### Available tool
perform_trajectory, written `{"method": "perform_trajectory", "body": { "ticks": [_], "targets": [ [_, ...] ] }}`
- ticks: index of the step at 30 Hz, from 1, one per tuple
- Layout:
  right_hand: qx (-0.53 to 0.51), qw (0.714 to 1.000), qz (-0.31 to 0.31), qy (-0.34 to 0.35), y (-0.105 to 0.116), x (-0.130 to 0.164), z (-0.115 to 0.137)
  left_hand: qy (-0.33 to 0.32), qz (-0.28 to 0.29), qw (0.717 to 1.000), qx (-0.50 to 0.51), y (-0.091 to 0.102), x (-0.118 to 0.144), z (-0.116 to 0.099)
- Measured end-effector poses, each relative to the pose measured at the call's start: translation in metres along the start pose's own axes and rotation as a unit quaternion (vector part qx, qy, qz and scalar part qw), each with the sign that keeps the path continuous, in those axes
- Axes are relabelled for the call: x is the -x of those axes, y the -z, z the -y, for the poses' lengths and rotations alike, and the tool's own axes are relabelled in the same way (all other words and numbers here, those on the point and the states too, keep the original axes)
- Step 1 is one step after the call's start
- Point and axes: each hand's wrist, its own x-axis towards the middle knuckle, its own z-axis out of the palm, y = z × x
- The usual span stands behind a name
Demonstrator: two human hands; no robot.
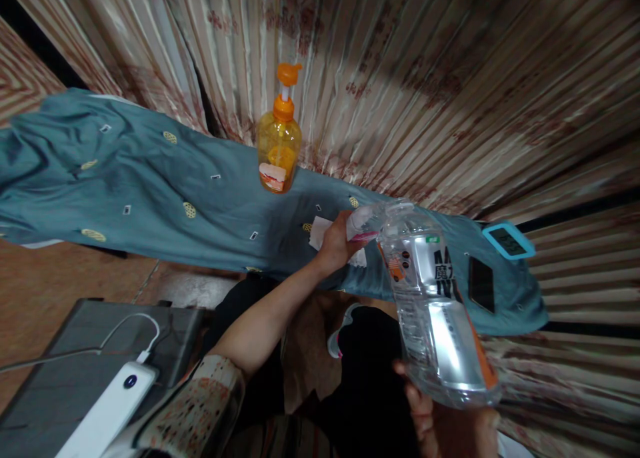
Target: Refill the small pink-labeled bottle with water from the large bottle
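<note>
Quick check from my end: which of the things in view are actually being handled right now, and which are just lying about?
In hand:
- clear plastic bottle, held at its base by the right hand
- bottle's cap end, gripped by the left hand

Lying about:
- orange pump bottle
- white paper
- black phone
- blue-framed device
- white power bank
- all but the power bank on the blue cloth

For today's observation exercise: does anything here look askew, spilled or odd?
Nothing spilled. The clear plastic water bottle lies tilted, base in the right hand, left hand at its cap end. The blue patterned cloth is rumpled. The orange pump bottle stands upright.
</note>
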Motion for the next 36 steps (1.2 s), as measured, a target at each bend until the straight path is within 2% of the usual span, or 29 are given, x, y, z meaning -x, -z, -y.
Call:
{"method": "perform_trajectory", "body": {
  "ticks": [4, 9, 22, 29, 36],
  "targets": [
    [-0.015, 1.0, -0.008, 0.01, -0.004, 0.001, 0.0, -0.006, 0.0, 1.0, 0.002, 0.0, 0.001, -0.001],
    [0.031, 0.999, -0.01, 0.022, 0.006, -0.002, -0.003, -0.013, 0.002, 1.0, 0.006, 0.0, 0.001, 0.002],
    [-0.029, 0.999, 0.008, -0.011, 0.009, -0.001, -0.004, -0.016, 0.002, 1.0, 0.012, -0.001, 0.0, 0.006],
    [-0.008, 0.999, -0.042, -0.022, 0.016, -0.002, -0.006, -0.023, -0.001, 1.0, 0.007, -0.001, 0.0, 0.004],
    [-0.006, 0.999, -0.029, -0.022, 0.024, -0.006, -0.012, -0.02, 0.003, 1.0, -0.001, 0.001, 0.0, 0.001]
  ]
}}
